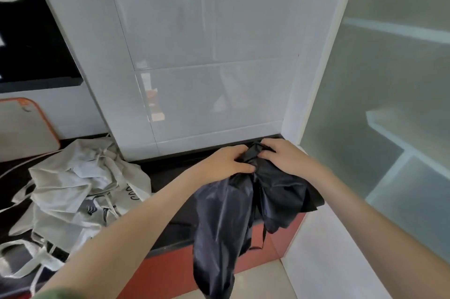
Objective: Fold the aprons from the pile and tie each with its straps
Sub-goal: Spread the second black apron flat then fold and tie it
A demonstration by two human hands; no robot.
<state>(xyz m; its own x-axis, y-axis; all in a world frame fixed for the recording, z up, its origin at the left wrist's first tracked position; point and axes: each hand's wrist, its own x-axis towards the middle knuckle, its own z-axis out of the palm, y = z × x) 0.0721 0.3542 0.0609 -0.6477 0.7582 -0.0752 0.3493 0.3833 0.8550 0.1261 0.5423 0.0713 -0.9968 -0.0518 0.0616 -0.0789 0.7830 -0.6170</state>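
1. Nearest us, at lower left, a green sleeve [58,295] and the bare left forearm [117,237] reach up and rightward toward the work.
2. Pile of pale aprons [80,189], crumpled, straps tangled, on the dark counter [165,172], well apart from both hands. We judge these not yet folded.
3. Left hand [226,161]: fingers curled, thumb closed against them, gripping the bunched top of the black apron [224,220].
4. Black apron: its gathered top is held between the two hands near the counter's back right corner. The rest hangs in slack, glossy creases past the counter's front edge. One thin strap [263,233] dangles on its right side.
5. Right hand [282,155]: fingers curled down over the same bunch, just beside the left hand. Whether they pinch cloth or a strap end we cannot tell.
6. Step in hand, as we read it: finding the top edge so the apron can be opened flat before folding. To do it well, we would:
   - draw the hands apart along that edge rather than tugging the bunch;
   - let the weight of the cloth pull the creases out;
   - lay the apron on bare counter to the right of the pile;
   - keep the dangling strap free, outside the folds, for the tie.
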